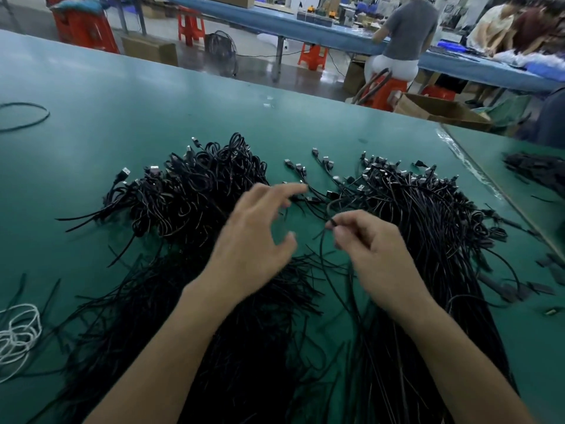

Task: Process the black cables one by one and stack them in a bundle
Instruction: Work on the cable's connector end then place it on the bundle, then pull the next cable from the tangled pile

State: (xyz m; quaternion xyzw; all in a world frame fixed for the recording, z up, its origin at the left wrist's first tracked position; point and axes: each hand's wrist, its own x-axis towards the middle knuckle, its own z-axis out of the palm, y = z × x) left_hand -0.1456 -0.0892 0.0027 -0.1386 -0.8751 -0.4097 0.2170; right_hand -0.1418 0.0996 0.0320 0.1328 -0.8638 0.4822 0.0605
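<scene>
One black cable hangs from your right hand. Its grip is narrow: thumb and forefinger pinch the cable's end, and the rest trails down towards you over the table. Your left hand hovers just beside it, blurred, grip wide, fingers spread and holding nothing. Two heaps of cables lie on the table: the left heap, tangled, beyond your left hand, and the right heap, straighter, under and beyond your right hand. One coil of white cord sits at the table's left edge.
</scene>
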